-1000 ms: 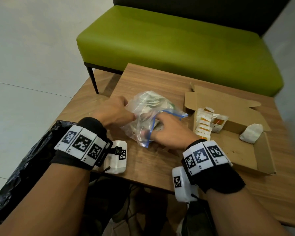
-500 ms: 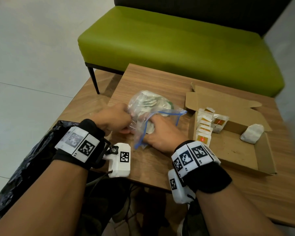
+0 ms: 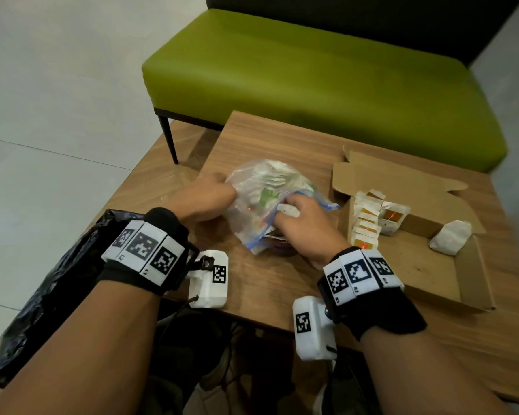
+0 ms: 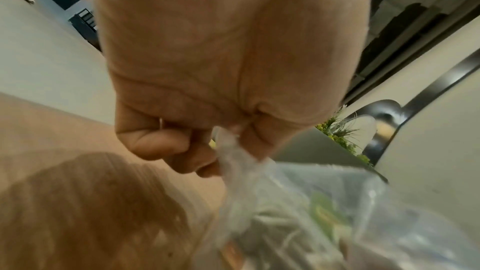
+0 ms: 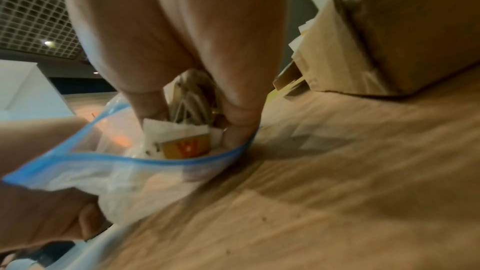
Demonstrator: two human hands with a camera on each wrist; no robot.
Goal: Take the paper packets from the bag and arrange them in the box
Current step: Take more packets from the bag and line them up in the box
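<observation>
A clear zip bag (image 3: pixel 261 187) with a blue seal lies on the wooden table (image 3: pixel 267 139), holding several paper packets. My left hand (image 3: pixel 226 188) pinches the bag's left side; the left wrist view shows the plastic bunched between thumb and fingers (image 4: pixel 182 145). My right hand (image 3: pixel 288 205) is inside the bag's mouth, fingers curled round a white paper packet (image 5: pixel 179 143) with an orange label. The open cardboard box (image 3: pixel 426 271) stands to the right, with a row of packets (image 3: pixel 366 223) upright along its left wall and one loose white packet (image 3: pixel 450 241).
A green bench (image 3: pixel 312 79) stands behind the table. A black plastic bag (image 3: pixel 51 280) hangs at the table's left edge beside my left forearm. The box's flap (image 3: pixel 402 175) lies open toward the bench. The box wall (image 5: pixel 389 38) is close to my right hand.
My right hand drew back toward me and then pushed into the bag's mouth again, further right. The bag shifted with it. My left hand kept its hold on the plastic.
</observation>
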